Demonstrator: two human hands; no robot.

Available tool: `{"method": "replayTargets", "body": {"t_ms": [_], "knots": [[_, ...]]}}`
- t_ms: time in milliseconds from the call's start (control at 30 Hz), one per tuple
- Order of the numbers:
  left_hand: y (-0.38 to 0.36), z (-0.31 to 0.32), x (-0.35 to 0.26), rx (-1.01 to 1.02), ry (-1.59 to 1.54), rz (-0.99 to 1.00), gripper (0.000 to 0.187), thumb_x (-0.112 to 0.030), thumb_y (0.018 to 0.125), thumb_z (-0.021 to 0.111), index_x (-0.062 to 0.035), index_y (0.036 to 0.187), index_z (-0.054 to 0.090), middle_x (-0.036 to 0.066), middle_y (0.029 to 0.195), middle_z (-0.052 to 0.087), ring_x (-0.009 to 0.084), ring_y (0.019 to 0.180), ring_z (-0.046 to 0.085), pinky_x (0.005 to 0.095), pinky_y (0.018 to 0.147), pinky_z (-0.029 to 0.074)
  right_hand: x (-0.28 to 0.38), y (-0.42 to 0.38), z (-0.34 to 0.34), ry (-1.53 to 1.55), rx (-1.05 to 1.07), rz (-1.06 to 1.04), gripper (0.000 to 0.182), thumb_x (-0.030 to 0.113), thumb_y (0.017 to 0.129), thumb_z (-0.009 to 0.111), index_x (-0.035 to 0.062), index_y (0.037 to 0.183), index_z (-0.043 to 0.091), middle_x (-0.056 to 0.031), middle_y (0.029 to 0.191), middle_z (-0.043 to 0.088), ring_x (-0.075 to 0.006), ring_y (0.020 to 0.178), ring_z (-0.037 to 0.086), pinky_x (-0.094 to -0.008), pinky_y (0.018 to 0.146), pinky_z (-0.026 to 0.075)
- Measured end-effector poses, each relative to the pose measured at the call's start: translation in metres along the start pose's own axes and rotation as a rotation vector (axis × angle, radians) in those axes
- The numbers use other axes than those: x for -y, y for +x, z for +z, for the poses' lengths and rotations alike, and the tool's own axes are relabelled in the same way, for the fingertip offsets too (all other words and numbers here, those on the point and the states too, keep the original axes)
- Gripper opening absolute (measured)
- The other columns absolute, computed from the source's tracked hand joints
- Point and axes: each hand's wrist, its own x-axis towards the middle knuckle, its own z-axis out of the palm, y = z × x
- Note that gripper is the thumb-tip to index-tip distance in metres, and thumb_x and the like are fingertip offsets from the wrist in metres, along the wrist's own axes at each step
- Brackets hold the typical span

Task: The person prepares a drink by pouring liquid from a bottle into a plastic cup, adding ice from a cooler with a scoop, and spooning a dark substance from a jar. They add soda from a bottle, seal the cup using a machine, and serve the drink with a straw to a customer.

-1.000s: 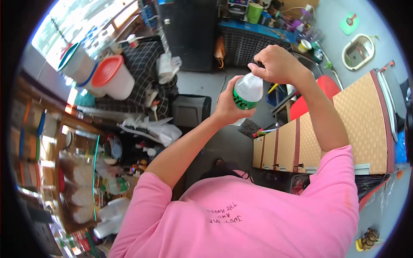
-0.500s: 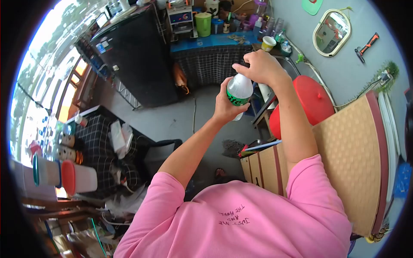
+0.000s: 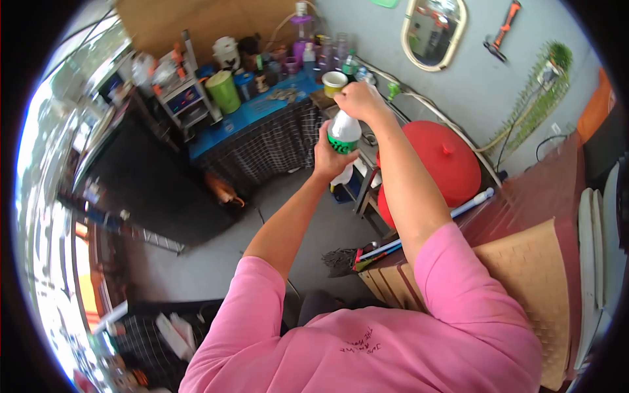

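A clear plastic bottle (image 3: 344,126) with a green label ending in "ite" is held out in front of me, slightly tilted. My left hand (image 3: 327,159) is wrapped round its labelled middle. Over the bottle's top, the fingers of my right hand (image 3: 362,103) are closed and hide the neck and any cap. The bottle's lower end shows below my left hand.
A blue-topped counter (image 3: 213,134) holds a green canister (image 3: 223,92), a yellow tub (image 3: 334,83) and several bottles. A large red lid (image 3: 440,157) is at right, beyond my right forearm. A black fridge (image 3: 154,177) stands left; a mop head (image 3: 339,261) lies low.
The view has swung to the right and up, so the counter and wall show more. Both hands stay on the bottle, which sits a little further left in view.
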Motion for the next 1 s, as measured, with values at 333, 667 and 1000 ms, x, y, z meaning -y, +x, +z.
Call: {"method": "replayTargets", "body": {"t_ms": [333, 667, 1000], "knots": [[0.175, 0.087, 0.122, 0.226, -0.117, 0.08, 0.107, -0.021, 0.059, 0.097, -0.0112, 0.147, 0.038, 0.018, 0.128, 0.067, 0.0349, 0.118, 0.067, 0.0444, 0.1, 0.053, -0.155, 0.16, 0.06, -0.106, -0.055, 0.024, 0.043, 0.038, 0.09, 0.057, 0.001, 0.086, 0.077, -0.0259, 0.091, 0.072, -0.0441, 0.089, 0.071, -0.0521, 0.084, 0.056], [0.285, 0.165, 0.236, 0.512, -0.173, -0.071, 0.102, -0.02, 0.059, 0.095, -0.0138, 0.146, 0.041, 0.016, 0.128, 0.067, 0.0347, 0.12, 0.065, 0.0434, 0.103, 0.05, -0.251, 0.223, 0.112, -0.177, 0.165, 0.273, 0.052, 0.044, 0.094, 0.054, -0.0025, 0.081, 0.075, -0.028, 0.084, 0.071, -0.0445, 0.086, 0.07, -0.0515, 0.083, 0.056], [0.33, 0.182, 0.268, 0.549, -0.181, -0.085, 0.106, -0.025, 0.055, 0.095, -0.0139, 0.147, 0.043, 0.016, 0.131, 0.064, 0.0369, 0.122, 0.062, 0.042, 0.104, 0.049, -0.306, 0.263, 0.112, -0.174, 0.272, -0.19, 0.04, 0.037, 0.102, 0.057, -0.0001, 0.088, 0.06, -0.0231, 0.089, 0.066, -0.0459, 0.086, 0.065, -0.0558, 0.076, 0.051]]}}
